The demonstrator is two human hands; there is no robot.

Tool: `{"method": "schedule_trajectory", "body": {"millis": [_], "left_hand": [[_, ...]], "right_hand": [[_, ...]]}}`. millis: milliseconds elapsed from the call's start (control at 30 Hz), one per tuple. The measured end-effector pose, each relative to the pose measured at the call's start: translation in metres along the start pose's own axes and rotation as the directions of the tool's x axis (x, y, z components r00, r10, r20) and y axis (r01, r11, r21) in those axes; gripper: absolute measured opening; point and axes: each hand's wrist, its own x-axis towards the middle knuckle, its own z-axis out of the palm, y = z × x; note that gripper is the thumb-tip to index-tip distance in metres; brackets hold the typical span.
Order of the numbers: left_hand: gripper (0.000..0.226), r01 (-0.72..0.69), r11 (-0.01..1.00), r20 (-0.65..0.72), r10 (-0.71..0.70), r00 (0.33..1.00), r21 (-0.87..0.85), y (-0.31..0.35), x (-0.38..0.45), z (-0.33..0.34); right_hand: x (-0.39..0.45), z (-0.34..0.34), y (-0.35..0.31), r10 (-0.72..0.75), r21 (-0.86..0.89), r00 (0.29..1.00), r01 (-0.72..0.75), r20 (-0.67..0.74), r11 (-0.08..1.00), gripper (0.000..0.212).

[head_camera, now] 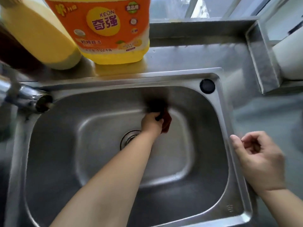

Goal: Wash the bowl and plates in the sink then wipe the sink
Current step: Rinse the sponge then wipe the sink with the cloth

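Nearest to me, my right hand [260,158] hovers above the sink's right rim, fingers loosely curled, holding nothing. My left forearm reaches from the lower edge across the basin; the left hand [151,122] grips a dark scouring pad with a reddish-brown backing [164,120] and holds it against the far wall of the sink [232,161]. The pad's upper part is motion-blurred, so its exact outline cannot be read.

The basin holds no bowl or plates in this view. I judge the washing done and the wiping step in progress. The drain strainer [129,139] lies near the basin centre, partly hidden by my forearm.

Beyond the far rim, a yellow detergent jug with an orange label [106,30] stands on the steel table [196,58], close to the sink edge. A second yellow bottle [39,35] stands just beside it on the left. The tap spout [31,99] projects over the basin's left corner, and a round black plug [207,86] sits in the far right corner of the rim.

Risks from here:
- A wide upward stroke could carry the pad over the rim into the jug and tip it.
- A leftward sweep could strike the tap spout.
- Wet steel may let the pad slip from the grip.
- Corners and the drain surround may go unwiped.
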Motion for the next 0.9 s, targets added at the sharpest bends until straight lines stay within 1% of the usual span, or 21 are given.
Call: {"method": "schedule_trajectory", "body": {"millis": [67,167,233,267,300,367,400,467,500,533,600,667,733,833,900], "left_hand": [[0.038,-0.048,0.994,0.102,0.038,0.994,0.095,0.009,-0.006,0.022],[0.038,-0.101,0.972,0.235,0.05,0.971,0.211,0.011,-0.018,0.046],[0.038,-0.208,0.924,0.33,0.096,0.939,0.322,0.004,-0.027,0.052],[0.036,-0.276,0.884,0.409,0.108,0.906,0.378,-0.004,-0.033,0.052],[0.034,-0.353,0.834,0.508,0.103,0.855,0.424,-0.012,-0.042,0.051],[0.034,-0.52,0.732,0.7,0.083,0.71,0.441,-0.03,-0.062,0.047],[0.035,-0.584,0.692,0.761,0.077,0.644,0.424,-0.037,-0.071,0.044],[0.035,-0.666,0.627,0.827,0.062,0.559,0.404,-0.047,-0.08,0.036],[0.035,-0.698,0.59,0.849,0.038,0.527,0.407,-0.049,-0.08,0.03],[0.035,-0.714,0.557,0.86,-0.002,0.51,0.424,-0.05,-0.08,0.023],[0.034,-0.72,0.509,0.853,-0.06,0.518,0.473,-0.056,-0.079,0.006],[0.032,-0.7,0.489,0.828,-0.085,0.555,0.52,-0.066,-0.081,-0.015],[0.032,-0.642,0.506,0.776,-0.094,0.623,0.577,-0.079,-0.084,-0.037],[0.029,-0.505,0.567,0.671,-0.118,0.732,0.651,-0.093,-0.091,-0.067],[0.029,-0.431,0.579,0.607,-0.143,0.782,0.692,-0.098,-0.096,-0.08]], "right_hand": [[0.0,0.0,0.0,0.006,-0.002,1.0,-0.006,-0.009,1.0,0.035],[0.0,0.001,0.001,0.008,0.006,1.0,-0.008,-0.017,1.0,0.032],[0.0,0.001,0.0,-0.006,0.009,1.0,0.006,-0.026,1.0,0.03],[0.0,0.001,0.0,-0.014,0.007,1.0,0.014,-0.027,1.0,0.029],[0.0,0.001,0.0,-0.02,0.009,0.999,0.02,-0.027,1.0,0.028],[0.001,0.001,0.0,-0.02,0.012,1.0,0.02,-0.021,1.0,0.027],[0.001,0.0,0.0,-0.021,0.008,1.0,0.021,-0.019,1.0,0.027],[0.001,0.0,-0.001,-0.029,-0.006,0.999,0.029,-0.017,1.0,0.028],[0.001,0.0,-0.002,-0.034,-0.014,0.999,0.034,-0.019,0.999,0.028],[0.001,-0.001,-0.003,-0.037,-0.019,0.999,0.037,-0.02,0.999,0.028],[0.001,0.0,-0.003,-0.043,-0.022,0.999,0.042,-0.022,0.999,0.027],[0.002,0.0,-0.004,-0.045,-0.023,0.999,0.044,-0.024,0.999,0.027],[0.001,-0.001,-0.004,-0.056,-0.036,0.998,0.055,-0.023,0.998,0.027],[0.001,-0.002,-0.005,-0.062,-0.06,0.998,0.061,-0.007,0.996,0.027],[0.002,-0.003,-0.007,-0.064,-0.073,0.998,0.065,0.015,0.995,0.026]]}}
